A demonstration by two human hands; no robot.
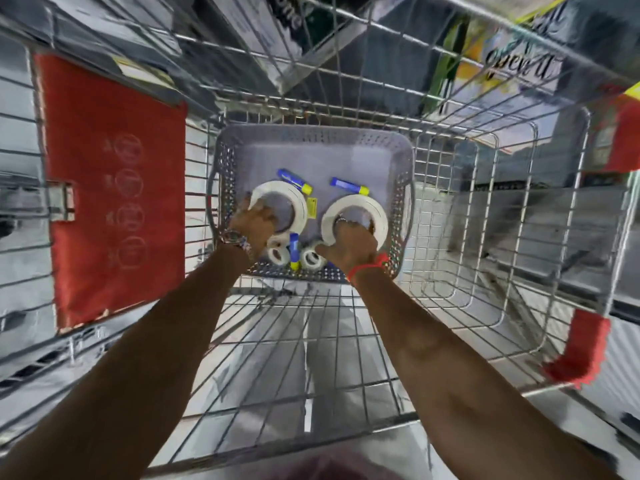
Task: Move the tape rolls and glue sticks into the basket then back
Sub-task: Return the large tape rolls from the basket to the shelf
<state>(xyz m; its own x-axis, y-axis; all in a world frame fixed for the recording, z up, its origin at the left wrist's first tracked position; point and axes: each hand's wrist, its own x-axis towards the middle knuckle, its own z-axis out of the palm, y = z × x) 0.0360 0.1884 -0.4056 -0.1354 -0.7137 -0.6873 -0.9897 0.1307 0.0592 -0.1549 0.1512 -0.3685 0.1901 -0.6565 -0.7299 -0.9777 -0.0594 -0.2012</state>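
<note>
Four tape rolls and three glue sticks lie in the grey basket [405, 147] inside the shopping cart [485, 306], so the first half looks done or nearly so. The left hand [254, 221] is curled on a big tape roll [294, 199] and the right hand [351, 244] on the other big roll [375, 211]. The two small rolls [278, 254] and the glue sticks [349, 185] lie loose; moving back seems left.

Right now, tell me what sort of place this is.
Probably a shop aisle. The grey perforated plastic basket sits inside a wire shopping cart with a red fold-down child-seat flap, and shelves of packaged goods rise beyond it.
</note>
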